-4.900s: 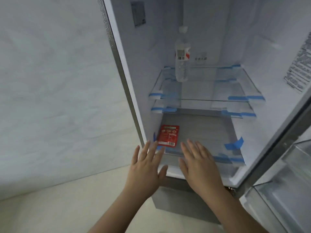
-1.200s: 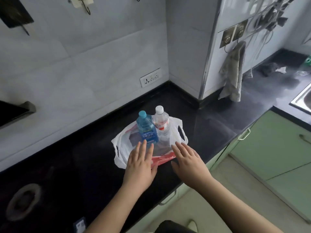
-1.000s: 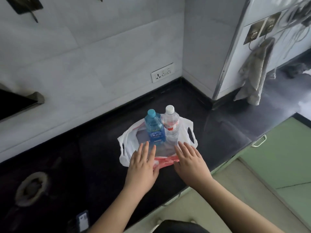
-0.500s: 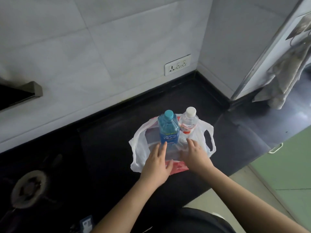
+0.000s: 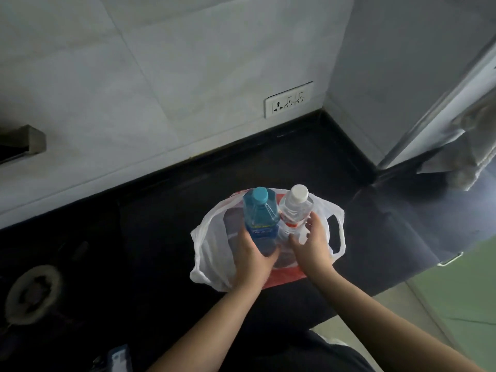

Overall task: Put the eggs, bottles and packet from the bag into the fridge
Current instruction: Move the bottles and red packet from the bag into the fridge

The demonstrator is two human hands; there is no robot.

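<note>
Head view: 2 bottles stand upright in the bag (image 5: 212, 253) on the desk (image 5: 161, 210), caps up, long axes vertical. Left hand (image 5: 252, 256) fingers wrap the blue bottle (image 5: 259, 218); right hand (image 5: 311, 242) fingers curl round the clear bottle (image 5: 296, 208). Best lifted straight up, clear of the bag's handles.

The lower part of the blue bottle (image 5: 259, 220) is covered by the left hand (image 5: 251, 260). The clear bottle's (image 5: 295, 208) base is hidden by the right hand (image 5: 312, 247). The bag's (image 5: 212, 253) contents cannot be made out.
</note>
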